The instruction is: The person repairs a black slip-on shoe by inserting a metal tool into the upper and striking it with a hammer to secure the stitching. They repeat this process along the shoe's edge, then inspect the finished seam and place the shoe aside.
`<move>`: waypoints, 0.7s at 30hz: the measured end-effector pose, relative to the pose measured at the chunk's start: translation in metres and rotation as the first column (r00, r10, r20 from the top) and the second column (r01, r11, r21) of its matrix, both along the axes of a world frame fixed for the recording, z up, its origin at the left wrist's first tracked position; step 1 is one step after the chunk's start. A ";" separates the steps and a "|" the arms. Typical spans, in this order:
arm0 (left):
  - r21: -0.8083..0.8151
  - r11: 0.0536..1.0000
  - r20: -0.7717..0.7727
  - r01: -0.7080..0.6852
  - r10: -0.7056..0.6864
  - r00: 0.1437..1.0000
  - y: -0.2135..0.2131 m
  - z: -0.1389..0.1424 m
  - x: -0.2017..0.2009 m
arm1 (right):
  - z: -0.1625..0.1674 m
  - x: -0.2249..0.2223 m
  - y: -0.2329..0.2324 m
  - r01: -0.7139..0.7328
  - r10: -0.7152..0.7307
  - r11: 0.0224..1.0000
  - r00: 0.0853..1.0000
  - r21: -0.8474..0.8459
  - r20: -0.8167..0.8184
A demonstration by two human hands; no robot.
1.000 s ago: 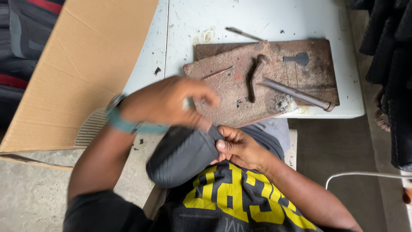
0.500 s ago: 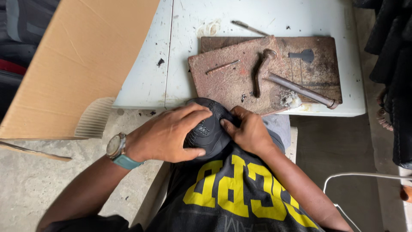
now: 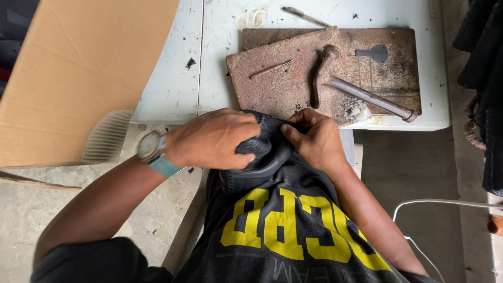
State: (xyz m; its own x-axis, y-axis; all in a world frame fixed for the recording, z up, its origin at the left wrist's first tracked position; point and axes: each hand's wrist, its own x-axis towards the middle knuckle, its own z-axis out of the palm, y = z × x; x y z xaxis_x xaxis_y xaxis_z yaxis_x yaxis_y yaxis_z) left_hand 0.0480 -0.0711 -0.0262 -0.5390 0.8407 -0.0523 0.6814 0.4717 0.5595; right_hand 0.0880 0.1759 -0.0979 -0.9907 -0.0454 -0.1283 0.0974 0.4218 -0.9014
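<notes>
A dark grey shoe upper (image 3: pixel 259 157) rests against my lap at the near edge of the white table (image 3: pixel 173 78). My left hand (image 3: pixel 212 139), with a watch on its wrist, wraps over the shoe's left side. My right hand (image 3: pixel 314 137) pinches the shoe's top edge with thumb and fingers. Both hands press the piece together just below a rusty metal plate (image 3: pixel 293 78).
On the rusty plates lie a curved iron tool (image 3: pixel 319 73), a metal rod (image 3: pixel 372 97), a thin nail (image 3: pixel 270 69) and a grey key-shaped piece (image 3: pixel 373 53). A large cardboard sheet (image 3: pixel 78 68) leans at the left. Dark shoes hang at the right edge (image 3: pixel 484 94).
The shoe has turned and risen toward the table edge. My left hand went from above it to wrapped over its side, while my right hand shifted up to its top edge.
</notes>
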 end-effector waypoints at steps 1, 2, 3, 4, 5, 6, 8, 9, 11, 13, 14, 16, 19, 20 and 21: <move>-0.010 1.000 0.020 -0.004 0.004 1.000 0.003 -0.005 -0.004 | 0.000 0.000 0.000 0.001 -0.001 0.998 1.000 0.063 -0.008; 0.024 1.000 0.019 -0.018 0.017 1.000 0.005 -0.009 -0.006 | 0.002 0.000 0.000 0.007 -0.004 0.992 1.000 0.124 -0.018; 0.063 0.998 0.017 -0.029 0.028 0.999 0.009 -0.012 -0.008 | 0.005 0.002 0.000 0.015 -0.010 0.982 1.000 0.188 -0.029; 0.099 0.994 0.010 -0.040 0.039 0.999 0.012 -0.014 -0.010 | 0.010 0.002 -0.001 0.027 -0.017 0.981 0.998 0.190 -0.055; 0.023 0.997 0.062 -0.075 0.074 0.995 0.013 -0.015 -0.011 | 0.016 0.005 -0.002 0.041 -0.028 0.982 0.997 0.186 -0.071; -0.050 0.993 0.117 -0.103 0.108 0.987 0.014 -0.015 -0.011 | 0.023 0.009 -0.004 0.056 -0.041 0.981 0.996 0.188 -0.083; -0.097 0.986 0.125 -0.136 0.148 0.981 0.014 -0.013 -0.011 | 0.043 0.019 -0.001 0.108 -0.054 0.963 0.975 0.249 -0.216; -0.079 0.987 0.104 -0.139 0.146 0.984 0.012 -0.013 -0.010 | 0.051 0.023 -0.002 0.134 -0.055 0.954 0.959 0.269 -0.279; -0.033 0.992 0.078 -0.120 0.122 0.989 0.011 -0.017 -0.007 | 0.061 0.034 -0.008 -0.048 0.189 0.962 0.825 0.268 -0.532; 0.036 0.994 0.031 -0.099 0.098 0.995 0.008 -0.024 -0.004 | 0.063 0.041 -0.016 -0.178 0.313 0.946 0.722 0.271 -0.617; 0.067 0.993 0.078 -0.099 0.094 0.993 0.006 -0.028 -0.005 | 0.061 0.043 -0.021 -0.217 0.333 0.942 0.710 0.258 -0.621; 0.122 0.986 0.179 -0.112 0.089 0.980 0.001 -0.034 -0.007 | 0.054 0.044 -0.026 -0.243 0.374 0.927 0.675 0.287 -0.636; -0.216 0.975 0.425 -0.060 0.149 0.893 -0.008 -0.034 -0.024 | 0.046 0.047 -0.027 -0.205 0.409 0.906 0.645 0.369 -0.646; -0.075 0.997 0.513 -0.015 0.051 0.857 -0.010 -0.032 -0.033 | 0.045 0.049 -0.026 -0.198 0.413 0.903 0.646 0.382 -0.642; 0.073 0.997 0.573 0.019 -0.058 0.817 -0.012 -0.028 -0.048 | 0.045 0.049 -0.026 -0.187 0.420 0.897 0.639 0.400 -0.644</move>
State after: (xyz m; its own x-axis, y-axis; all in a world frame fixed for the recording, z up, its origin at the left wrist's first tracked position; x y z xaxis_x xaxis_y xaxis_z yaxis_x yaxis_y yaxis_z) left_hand -0.0002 -0.0828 -0.0545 -0.3945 0.8719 -0.2901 0.2440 0.4038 0.8817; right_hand 0.1369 0.1500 -0.0528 -0.7206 -0.4398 0.5360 -0.6889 0.5413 -0.4820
